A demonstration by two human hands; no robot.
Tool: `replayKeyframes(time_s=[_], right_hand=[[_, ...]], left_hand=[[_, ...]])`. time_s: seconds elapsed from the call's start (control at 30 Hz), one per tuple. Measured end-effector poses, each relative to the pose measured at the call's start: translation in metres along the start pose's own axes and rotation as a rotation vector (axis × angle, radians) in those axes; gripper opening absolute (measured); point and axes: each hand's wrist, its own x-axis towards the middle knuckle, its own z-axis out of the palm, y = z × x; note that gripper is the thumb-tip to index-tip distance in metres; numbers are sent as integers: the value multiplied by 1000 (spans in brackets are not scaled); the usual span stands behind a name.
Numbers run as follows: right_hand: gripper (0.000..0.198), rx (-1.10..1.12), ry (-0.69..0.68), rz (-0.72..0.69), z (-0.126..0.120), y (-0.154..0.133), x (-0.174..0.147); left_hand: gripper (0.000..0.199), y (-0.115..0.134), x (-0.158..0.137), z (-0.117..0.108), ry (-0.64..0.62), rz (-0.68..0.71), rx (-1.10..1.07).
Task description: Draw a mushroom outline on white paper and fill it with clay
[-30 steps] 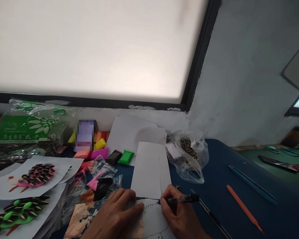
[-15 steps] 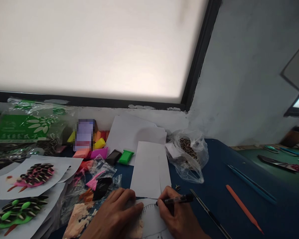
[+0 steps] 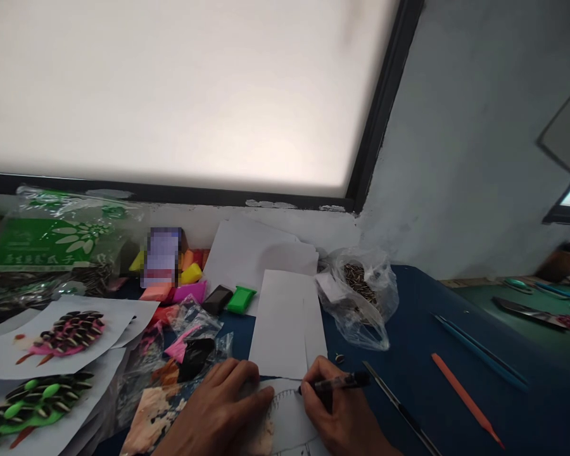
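A black pen (image 3: pixel 339 382) is pinched in my right hand (image 3: pixel 339 415), its tip at a white sheet (image 3: pixel 289 418) low in the middle. A curved line with short strokes is drawn on that sheet. My left hand (image 3: pixel 218 405) lies across the sheet's left side, fingers stretched out and thumb pointing at the drawing. Partly beneath the left hand is a peach-coloured, blotchy piece (image 3: pixel 149 421). Blank white paper (image 3: pixel 285 323) lies just beyond both hands.
Left are seed-covered hedgehog pictures (image 3: pixel 66 339), a green seed bag (image 3: pixel 42 244), a phone (image 3: pixel 161 256) and coloured clay packs (image 3: pixel 240 299). A plastic bag of seeds (image 3: pixel 361 291) sits behind. Rightward lie a craft knife (image 3: pixel 399 405), an orange tool (image 3: pixel 465 399), blue tweezers (image 3: pixel 479 351) and scissors (image 3: pixel 527 313).
Almost nothing differs. The pen and my right hand have shifted very slightly to the right, along with a tiny shift of the whole view; my left hand stays on the sheet.
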Motion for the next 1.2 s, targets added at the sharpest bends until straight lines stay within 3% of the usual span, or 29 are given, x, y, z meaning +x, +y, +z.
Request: replayKeyframes(time_s=[0.27,0.6,0.77,1.2], right_hand=[[21,-16,12,19,-1,0,0],[23,33,25,-79,10,6,-7],[24,32,-4,-99,14,4,-8],[25,86,-58,-30,10,5,-4]], left_hand=[[37,-3,-2,3,2,19,6],[18,0,2,-4,-4,7,9],[34,3,3,-8,-52,-32,-16],[33,3,4,-7,-11,-7,-1]])
